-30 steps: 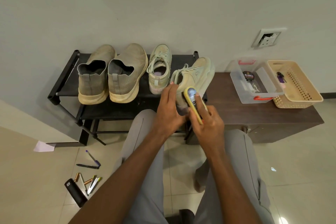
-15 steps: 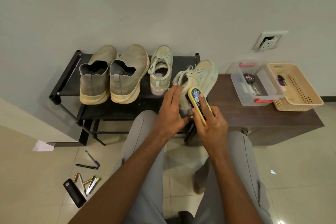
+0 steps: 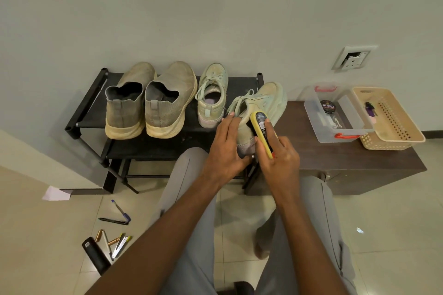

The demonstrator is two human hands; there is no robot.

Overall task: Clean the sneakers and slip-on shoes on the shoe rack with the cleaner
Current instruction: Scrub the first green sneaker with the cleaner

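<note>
A sneaker (image 3: 261, 108) is gripped by the left hand (image 3: 226, 148); the cleaner (image 3: 261, 133) is gripped by the right hand (image 3: 279, 158). Two sneakers and two slip-ons (image 3: 148, 103) are seen.

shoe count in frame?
4: two slip-ons on the rack's left, one sneaker beside them, one sneaker held at its right end. None seem hidden.

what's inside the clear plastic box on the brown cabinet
Inside the clear plastic box lies a round black polish tin, with a few small items on the floor of the box nearer the camera, too small to identify. The box is open-topped, so nothing covers its contents.
</note>
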